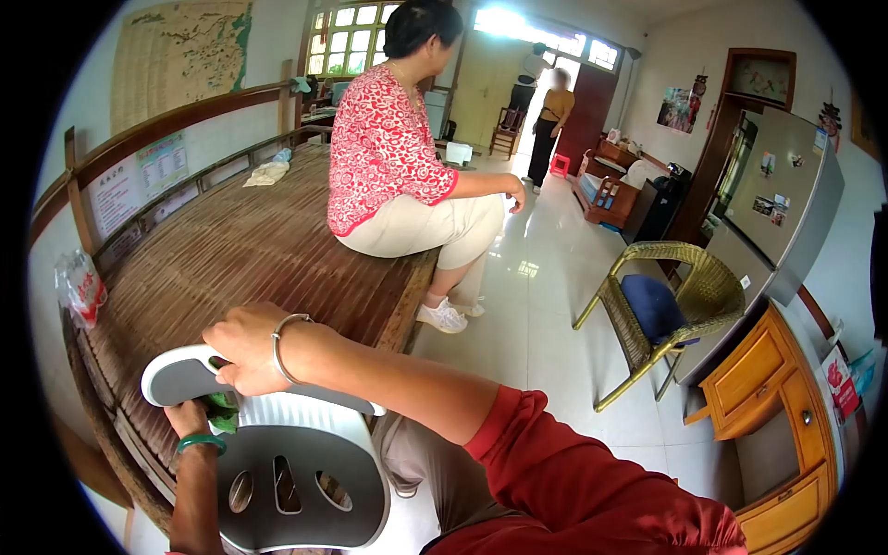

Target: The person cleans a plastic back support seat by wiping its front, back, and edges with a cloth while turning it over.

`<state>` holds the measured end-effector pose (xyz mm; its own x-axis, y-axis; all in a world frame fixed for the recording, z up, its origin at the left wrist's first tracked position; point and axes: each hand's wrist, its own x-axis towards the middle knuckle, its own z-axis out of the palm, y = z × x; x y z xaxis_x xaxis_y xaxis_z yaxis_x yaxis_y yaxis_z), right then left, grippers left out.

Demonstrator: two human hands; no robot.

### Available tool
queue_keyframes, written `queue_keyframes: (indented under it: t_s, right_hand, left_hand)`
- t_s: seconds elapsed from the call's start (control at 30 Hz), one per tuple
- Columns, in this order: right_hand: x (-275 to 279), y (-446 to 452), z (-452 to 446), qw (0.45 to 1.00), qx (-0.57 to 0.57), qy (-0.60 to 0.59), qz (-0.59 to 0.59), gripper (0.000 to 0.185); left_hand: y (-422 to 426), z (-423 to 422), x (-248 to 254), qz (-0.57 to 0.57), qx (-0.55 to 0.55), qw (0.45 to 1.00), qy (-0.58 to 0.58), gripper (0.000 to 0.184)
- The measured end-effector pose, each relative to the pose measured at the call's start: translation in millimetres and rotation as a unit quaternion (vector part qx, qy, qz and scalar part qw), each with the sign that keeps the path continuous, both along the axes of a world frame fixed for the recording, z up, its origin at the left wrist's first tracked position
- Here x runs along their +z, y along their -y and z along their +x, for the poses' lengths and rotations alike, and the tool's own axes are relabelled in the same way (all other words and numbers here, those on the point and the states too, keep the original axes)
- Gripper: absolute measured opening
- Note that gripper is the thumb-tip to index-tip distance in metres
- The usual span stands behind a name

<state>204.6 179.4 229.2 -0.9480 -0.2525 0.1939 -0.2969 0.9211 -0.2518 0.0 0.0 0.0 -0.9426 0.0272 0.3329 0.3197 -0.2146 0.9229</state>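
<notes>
A grey-and-white plastic seat-like piece [305,499] with cut-out slots and a ribbed white middle is in front of me, at the near end of the bamboo bed. My right hand [250,347], with a silver bracelet at the wrist, reaches across and is closed on its upper grey rim. Just below, my left hand [188,419], wearing a green bangle, holds a green cloth [223,413] against the inner side of that rim. Part of the cloth is hidden behind the fingers and rim.
A person [398,139] in a red-patterned top sits on the bamboo bed [240,240]. Another person [552,125] stands near the doorway. A wicker chair [638,324] is to the right, beside a wooden cabinet [786,416] and a fridge [782,194]. A plastic-wrapped pack [81,289] lies at left.
</notes>
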Motion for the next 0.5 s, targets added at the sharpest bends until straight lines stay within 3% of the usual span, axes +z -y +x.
queue_keyframes:
  t_s: [0.17, 0.2, 0.33, 0.43, 0.5]
  right_hand:
    - [-6.4, 0.2, 0.0, 0.999, 0.008, -0.008, -0.030, 0.030]
    - [-9.3, -0.9, 2.1, 0.999, 0.001, -0.001, -0.033, 0.029]
    - [-6.2, -8.4, -2.8, 1.000, 0.015, -0.023, 0.005, 0.029]
    - [-7.9, -10.0, -2.8, 1.000, 0.005, -0.018, -0.016, 0.029]
    - [-8.1, -13.0, -1.7, 0.999, 0.012, -0.025, -0.043, 0.027]
  left_hand:
    - [13.9, -4.5, -18.2, -0.049, 0.025, 0.998, 0.008, 0.017]
    - [11.8, 7.9, -15.2, -0.043, 0.023, 0.999, 0.021, 0.025]
    - [-9.7, 17.7, 2.1, 0.011, 0.044, 0.999, 0.026, 0.027]
    - [-11.9, 29.1, 17.1, 0.041, 0.050, 0.998, 0.011, 0.023]
    - [-9.4, 38.3, 26.2, 0.042, 0.052, 0.998, 0.002, 0.030]
